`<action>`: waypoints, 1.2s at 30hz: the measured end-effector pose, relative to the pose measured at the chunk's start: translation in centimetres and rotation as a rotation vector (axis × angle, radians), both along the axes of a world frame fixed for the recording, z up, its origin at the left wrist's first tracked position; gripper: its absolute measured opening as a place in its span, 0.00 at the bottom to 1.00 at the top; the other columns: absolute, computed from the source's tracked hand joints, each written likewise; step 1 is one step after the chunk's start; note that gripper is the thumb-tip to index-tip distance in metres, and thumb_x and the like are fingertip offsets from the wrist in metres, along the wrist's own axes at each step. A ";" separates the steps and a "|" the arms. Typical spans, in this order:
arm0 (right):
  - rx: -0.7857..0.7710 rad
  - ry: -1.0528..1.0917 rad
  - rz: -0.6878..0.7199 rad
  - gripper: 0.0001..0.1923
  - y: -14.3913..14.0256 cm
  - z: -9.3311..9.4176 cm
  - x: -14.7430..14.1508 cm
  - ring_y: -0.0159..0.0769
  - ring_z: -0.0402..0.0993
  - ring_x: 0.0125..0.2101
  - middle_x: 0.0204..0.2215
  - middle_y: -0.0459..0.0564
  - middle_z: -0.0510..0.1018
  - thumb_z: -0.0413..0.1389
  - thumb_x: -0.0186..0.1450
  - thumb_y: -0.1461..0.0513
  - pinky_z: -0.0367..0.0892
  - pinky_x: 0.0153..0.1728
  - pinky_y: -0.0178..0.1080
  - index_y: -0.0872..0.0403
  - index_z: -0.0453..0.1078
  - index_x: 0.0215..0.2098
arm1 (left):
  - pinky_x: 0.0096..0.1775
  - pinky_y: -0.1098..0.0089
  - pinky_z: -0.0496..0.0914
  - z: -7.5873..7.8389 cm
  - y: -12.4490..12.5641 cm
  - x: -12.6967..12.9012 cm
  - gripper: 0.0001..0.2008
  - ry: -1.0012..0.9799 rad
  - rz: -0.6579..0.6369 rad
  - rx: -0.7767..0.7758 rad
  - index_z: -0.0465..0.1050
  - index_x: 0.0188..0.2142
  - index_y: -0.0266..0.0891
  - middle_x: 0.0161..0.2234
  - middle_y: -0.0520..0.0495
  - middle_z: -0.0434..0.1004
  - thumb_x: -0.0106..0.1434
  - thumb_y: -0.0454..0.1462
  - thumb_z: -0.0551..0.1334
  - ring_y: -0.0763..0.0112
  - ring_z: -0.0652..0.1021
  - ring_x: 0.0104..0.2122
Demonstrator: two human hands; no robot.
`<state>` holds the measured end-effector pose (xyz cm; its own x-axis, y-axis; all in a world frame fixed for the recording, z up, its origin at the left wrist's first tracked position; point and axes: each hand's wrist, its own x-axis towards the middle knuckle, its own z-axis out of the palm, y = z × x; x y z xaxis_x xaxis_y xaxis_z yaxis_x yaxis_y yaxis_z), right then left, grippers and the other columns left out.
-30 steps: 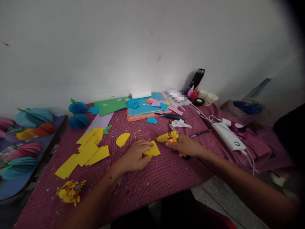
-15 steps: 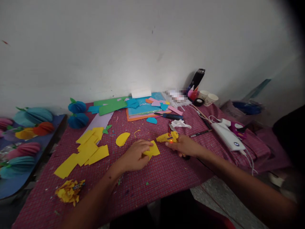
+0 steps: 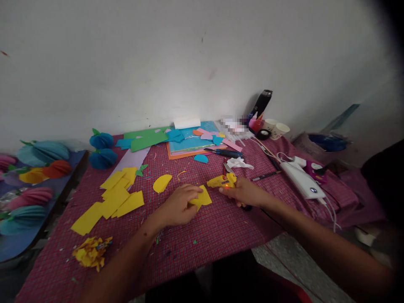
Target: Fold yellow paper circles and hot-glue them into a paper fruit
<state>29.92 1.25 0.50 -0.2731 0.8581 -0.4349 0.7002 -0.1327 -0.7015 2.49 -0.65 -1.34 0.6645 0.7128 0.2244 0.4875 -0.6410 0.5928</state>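
My right hand (image 3: 248, 192) is wrapped round a yellow hot glue gun (image 3: 221, 181) with a small red light. Its nozzle points left, close to the upper edge of a piece of yellow paper (image 3: 205, 196). My left hand (image 3: 182, 205) grips that paper from the left, with a finger laid on top; the fingers cover part of it. Just beyond my left hand lies a yellow half-round paper stack (image 3: 162, 184). Several yellow paper rectangles (image 3: 116, 200) overlap further left.
Blue paper pumpkins (image 3: 102, 158) stand at the back left. A utility knife (image 3: 225, 153) lies by the coloured sheets (image 3: 186, 145). To the right are a white power bank (image 3: 301, 181) with cables, paper cups (image 3: 279, 131) and a black flask (image 3: 262, 103). Crumpled yellow paper (image 3: 92, 253) sits front left.
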 end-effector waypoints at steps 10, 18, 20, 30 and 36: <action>-0.018 -0.036 -0.007 0.22 -0.1 0.3 0.0 0.27 0.62 0.10 0.12 0.42 0.68 0.55 0.65 0.44 0.57 0.11 0.29 0.55 0.68 0.31 | 0.58 0.55 0.66 0.0 0.0 0.0 0.07 -0.008 -0.006 0.003 0.69 0.34 0.41 0.53 0.43 0.77 0.57 0.29 0.59 0.60 0.75 0.54; -0.062 -0.040 -0.004 0.23 0.0 0.8 0.0 0.26 0.63 0.12 0.13 0.42 0.69 0.57 0.64 0.44 0.60 0.13 0.29 0.54 0.65 0.27 | 0.58 0.55 0.66 0.0 0.0 0.0 0.07 -0.009 -0.005 -0.012 0.69 0.34 0.41 0.54 0.44 0.77 0.57 0.29 0.59 0.60 0.74 0.54; -0.062 -0.031 0.010 0.23 0.0 0.8 0.1 0.26 0.63 0.12 0.13 0.42 0.69 0.57 0.64 0.43 0.60 0.13 0.29 0.54 0.65 0.27 | 0.58 0.55 0.66 0.0 0.0 0.0 0.07 -0.004 -0.005 -0.011 0.70 0.34 0.41 0.54 0.44 0.77 0.56 0.29 0.59 0.60 0.74 0.55; -0.047 0.094 0.014 0.21 -1.8 0.2 1.9 0.27 0.66 0.15 0.19 0.41 0.69 0.56 0.65 0.44 0.62 0.14 0.29 0.54 0.68 0.36 | 0.58 0.54 0.66 -0.6 0.1 -0.2 0.07 -0.015 -0.009 0.000 0.71 0.35 0.41 0.54 0.43 0.77 0.57 0.30 0.59 0.59 0.74 0.54; -0.058 0.058 0.010 0.22 -2.0 -0.1 1.7 0.26 0.65 0.14 0.17 0.41 0.68 0.56 0.65 0.43 0.60 0.14 0.29 0.54 0.67 0.31 | 0.58 0.55 0.66 -0.7 0.2 -0.2 0.07 -0.006 -0.004 0.008 0.71 0.33 0.41 0.53 0.43 0.77 0.56 0.29 0.59 0.59 0.74 0.54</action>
<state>31.62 -0.73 0.41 -0.3074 0.8290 -0.4672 0.6598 -0.1681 -0.7324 2.31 -0.44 -2.08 0.6661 0.7082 0.2338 0.4812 -0.6477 0.5907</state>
